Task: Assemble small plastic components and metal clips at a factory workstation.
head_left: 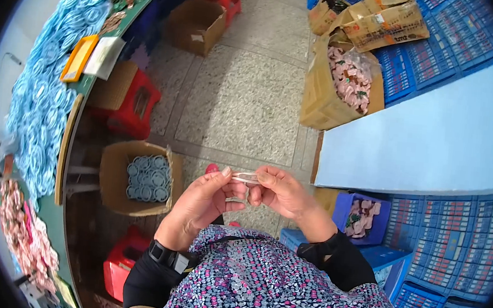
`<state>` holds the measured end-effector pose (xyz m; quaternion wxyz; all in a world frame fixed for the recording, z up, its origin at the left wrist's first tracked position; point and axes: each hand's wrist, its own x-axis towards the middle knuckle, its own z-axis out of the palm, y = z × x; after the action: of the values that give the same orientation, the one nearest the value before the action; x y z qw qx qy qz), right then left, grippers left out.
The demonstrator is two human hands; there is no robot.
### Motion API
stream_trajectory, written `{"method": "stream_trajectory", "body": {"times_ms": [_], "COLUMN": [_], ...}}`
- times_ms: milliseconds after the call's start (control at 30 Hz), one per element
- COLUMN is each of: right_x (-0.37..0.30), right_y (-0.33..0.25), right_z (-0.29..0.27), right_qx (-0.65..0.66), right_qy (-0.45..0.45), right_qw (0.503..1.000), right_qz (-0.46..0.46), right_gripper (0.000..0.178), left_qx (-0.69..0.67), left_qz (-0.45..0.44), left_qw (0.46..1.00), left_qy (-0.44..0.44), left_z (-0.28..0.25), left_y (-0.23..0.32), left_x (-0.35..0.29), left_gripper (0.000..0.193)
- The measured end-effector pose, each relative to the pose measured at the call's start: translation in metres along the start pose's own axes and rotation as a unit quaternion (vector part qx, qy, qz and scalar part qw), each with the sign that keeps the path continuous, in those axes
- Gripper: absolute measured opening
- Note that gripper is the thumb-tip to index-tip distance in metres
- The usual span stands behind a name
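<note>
Pale narrow loop [245, 177] spans the gap between a person's two hands, held up in front of a floral garment [259, 278] above a speckled floor [235, 112]. The left hand [211, 191] pinches one end between thumb and fingertips, while the right hand [283, 192] pinches the other the same way, its remaining fingers curled below. To the left, an open carton [112, 192] holds grayish-blue rings [149, 179], beside a green-topped table [57, 231] bearing a long heap of light blue loops [39, 112] and an orange tray [72, 70]. At right, a purple-blue bin [341, 214] of pink pieces [362, 218] stands near blue crates [450, 236], with a pale blue panel [417, 145] and a large carton [316, 104] beyond
</note>
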<state>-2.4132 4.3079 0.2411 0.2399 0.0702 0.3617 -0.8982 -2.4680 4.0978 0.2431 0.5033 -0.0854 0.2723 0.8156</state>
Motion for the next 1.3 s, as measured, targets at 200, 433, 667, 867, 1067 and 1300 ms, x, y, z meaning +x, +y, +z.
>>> {"method": "stream_trajectory", "body": {"times_ms": [200,433,667,867,1067,1300], "right_x": [0.082,0.145,0.232,0.325,0.401,0.488], "right_y": [-0.087,-0.179,-0.284,-0.378,-0.486,-0.611], "right_z": [-0.016,-0.044,-0.126,-0.22,-0.247,-0.312], "right_qx": [-0.186,-0.714,-0.598,-0.292,-0.388,-0.71], "right_qy": [0.111,0.177,0.213,0.205,0.182,0.071], "right_qw": [0.972,0.57,0.714,0.93,0.893,0.59], "right_qz": [-0.09,-0.367,-0.297,-0.086,-0.135,-0.378], "right_gripper": [0.022,0.035,0.017,0.021,0.021,0.022], "left_qx": [0.121,0.095,0.216,0.435,0.524,0.324], "left_qz": [-0.001,-0.087,-0.095,0.114,0.174,-0.019], "left_qw": [0.991,0.988,0.969,0.885,0.81,0.93], "left_qy": [0.057,0.089,0.068,0.123,0.195,0.171], "left_z": [-0.003,0.009,0.026,0.071,0.093,0.088], "left_y": [0.112,0.186,0.249,0.328,0.41,0.517], "left_x": [0.094,0.21,0.34,0.443,0.546,0.692], "left_gripper": [0.025,0.02,0.038,0.026,0.021,0.021]}}
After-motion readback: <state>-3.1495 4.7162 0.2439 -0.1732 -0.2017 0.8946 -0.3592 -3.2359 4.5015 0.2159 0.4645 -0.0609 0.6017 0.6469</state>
